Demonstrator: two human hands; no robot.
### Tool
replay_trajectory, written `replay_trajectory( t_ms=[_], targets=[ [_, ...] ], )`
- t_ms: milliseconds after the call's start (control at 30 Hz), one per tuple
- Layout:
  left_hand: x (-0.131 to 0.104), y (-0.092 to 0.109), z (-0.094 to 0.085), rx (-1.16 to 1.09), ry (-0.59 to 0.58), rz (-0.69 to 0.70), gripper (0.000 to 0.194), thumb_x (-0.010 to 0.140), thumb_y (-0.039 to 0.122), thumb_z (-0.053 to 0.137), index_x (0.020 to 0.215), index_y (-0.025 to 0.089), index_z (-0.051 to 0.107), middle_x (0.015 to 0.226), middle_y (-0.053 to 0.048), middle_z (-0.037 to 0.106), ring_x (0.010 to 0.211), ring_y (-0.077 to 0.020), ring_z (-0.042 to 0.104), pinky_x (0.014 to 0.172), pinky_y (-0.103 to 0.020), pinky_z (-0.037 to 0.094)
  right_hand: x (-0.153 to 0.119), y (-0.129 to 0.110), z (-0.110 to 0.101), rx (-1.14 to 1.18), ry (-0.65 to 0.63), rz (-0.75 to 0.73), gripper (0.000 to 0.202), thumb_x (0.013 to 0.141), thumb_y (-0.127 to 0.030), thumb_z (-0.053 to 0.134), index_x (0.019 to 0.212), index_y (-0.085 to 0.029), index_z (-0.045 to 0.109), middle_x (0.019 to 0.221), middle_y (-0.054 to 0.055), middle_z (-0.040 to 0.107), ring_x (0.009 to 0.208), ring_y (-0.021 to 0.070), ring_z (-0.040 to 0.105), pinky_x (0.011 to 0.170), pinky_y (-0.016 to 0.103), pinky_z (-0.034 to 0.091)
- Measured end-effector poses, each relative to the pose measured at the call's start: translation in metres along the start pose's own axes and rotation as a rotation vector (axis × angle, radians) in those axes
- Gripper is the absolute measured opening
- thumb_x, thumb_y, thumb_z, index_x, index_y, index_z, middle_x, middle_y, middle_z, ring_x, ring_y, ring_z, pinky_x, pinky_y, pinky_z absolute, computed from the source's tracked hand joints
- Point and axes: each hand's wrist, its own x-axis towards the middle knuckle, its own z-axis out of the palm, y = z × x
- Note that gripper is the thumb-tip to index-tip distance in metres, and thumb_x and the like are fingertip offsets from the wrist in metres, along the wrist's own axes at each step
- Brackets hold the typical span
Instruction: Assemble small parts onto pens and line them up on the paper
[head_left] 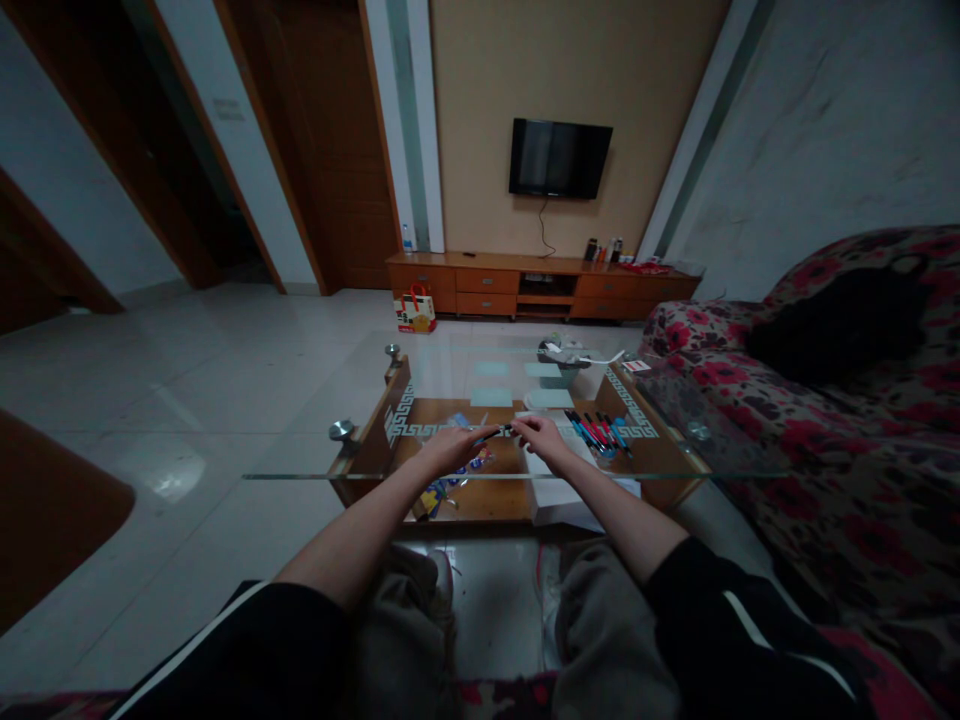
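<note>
Over the glass-topped coffee table (300, 440), both my hands meet at a thin dark pen (495, 433). My left hand (454, 448) is closed around one end of it. At its other end, the fingertips of my right hand (541, 440) are pinched together; whether they grip a cap or the pen itself is too small to tell. To the right of my right hand lie several pens (592, 432) in black, red and blue. A white box (551, 500) shows below my right forearm.
Colourful small packets (435, 498) lie on the wooden shelf left of the box. A bin (562, 365) stands beyond the table, and a gift bag (415, 310) by the TV cabinet (487, 285). A flowered sofa (840, 440) borders the right side.
</note>
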Motion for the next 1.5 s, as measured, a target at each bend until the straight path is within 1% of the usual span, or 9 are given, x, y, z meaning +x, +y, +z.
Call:
replay_trajectory(
  t_ms=[167,300,367,500,667,833,1067,1333,1500],
  targets=[
    [0.000,-0.003,0.005,-0.026,0.013,-0.004,0.047,0.100,0.041,0.047,0.147,0.037,0.044,0.106,-0.006,0.074,0.090,-0.0211,0.071,0.076,-0.026,0.050,0.009,0.001,-0.008,-0.028,0.115,-0.054,0.039,0.079,-0.050,0.064,0.093,-0.014,0.071,0.086,0.008,0.072,0.062,0.0133,0.058,0.054,0.024,0.042],
    [0.000,-0.006,0.009,-0.014,0.006,-0.007,0.046,0.100,0.043,0.045,0.146,0.037,0.044,0.107,-0.006,0.074,0.090,-0.0212,0.071,0.076,-0.026,0.050,0.015,0.002,-0.034,-0.195,0.370,-0.174,0.036,0.080,-0.042,0.062,0.099,-0.013,0.071,0.090,0.010,0.073,0.071,0.0178,0.062,0.066,0.029,0.050],
    [0.001,-0.007,0.010,0.006,-0.013,-0.017,0.047,0.100,0.045,0.044,0.147,0.039,0.043,0.106,-0.006,0.074,0.089,-0.0218,0.071,0.075,-0.027,0.050,0.016,0.006,-0.051,-0.377,0.425,-0.246,0.030,0.081,-0.034,0.060,0.100,-0.014,0.072,0.093,0.009,0.074,0.075,0.0187,0.064,0.074,0.031,0.051],
    [0.002,-0.007,0.011,0.017,-0.022,-0.022,0.046,0.100,0.046,0.043,0.146,0.041,0.043,0.109,-0.006,0.074,0.091,-0.0221,0.071,0.075,-0.027,0.050,0.014,0.020,-0.076,-0.704,0.363,-0.331,0.026,0.082,-0.022,0.055,0.100,-0.015,0.073,0.099,0.010,0.073,0.084,0.0196,0.065,0.086,0.032,0.049],
    [0.001,-0.007,0.011,-0.005,-0.016,-0.030,0.045,0.100,0.045,0.044,0.146,0.040,0.045,0.106,-0.006,0.074,0.091,-0.0218,0.070,0.077,-0.027,0.051,0.013,0.030,-0.085,-0.927,0.278,-0.249,0.033,0.080,-0.015,0.057,0.111,-0.015,0.069,0.106,0.010,0.072,0.099,0.0210,0.064,0.092,0.030,0.045],
    [-0.001,-0.009,0.011,-0.018,-0.010,-0.016,0.046,0.100,0.043,0.045,0.145,0.036,0.046,0.107,-0.007,0.074,0.091,-0.0207,0.070,0.078,-0.026,0.050,0.013,0.035,-0.083,-1.011,0.192,-0.152,0.036,0.081,-0.016,0.060,0.116,-0.016,0.066,0.104,0.009,0.072,0.098,0.0212,0.066,0.088,0.028,0.046],
    [-0.001,-0.008,0.010,-0.032,0.008,-0.009,0.045,0.100,0.043,0.045,0.144,0.037,0.047,0.110,-0.005,0.073,0.093,-0.0202,0.070,0.081,-0.026,0.051,0.011,0.036,-0.080,-1.012,0.127,-0.139,0.036,0.085,-0.014,0.057,0.120,-0.017,0.064,0.111,0.010,0.072,0.100,0.0205,0.066,0.085,0.027,0.046],
    [-0.001,-0.007,0.009,-0.018,0.000,-0.011,0.045,0.101,0.044,0.044,0.145,0.039,0.045,0.111,-0.005,0.073,0.094,-0.0213,0.070,0.079,-0.027,0.051,0.009,0.037,-0.080,-1.008,0.144,-0.130,0.045,0.081,-0.011,0.057,0.126,-0.013,0.059,0.114,0.014,0.069,0.105,0.0228,0.064,0.092,0.029,0.045],
    [0.001,-0.004,0.008,0.006,-0.007,-0.038,0.044,0.100,0.046,0.045,0.144,0.037,0.047,0.105,-0.006,0.074,0.089,-0.0223,0.071,0.075,-0.028,0.051,0.010,0.023,-0.071,-0.997,0.319,-0.310,0.042,0.082,-0.015,0.056,0.124,-0.010,0.059,0.122,0.017,0.061,0.115,0.0262,0.056,0.103,0.035,0.040]
  ],
)
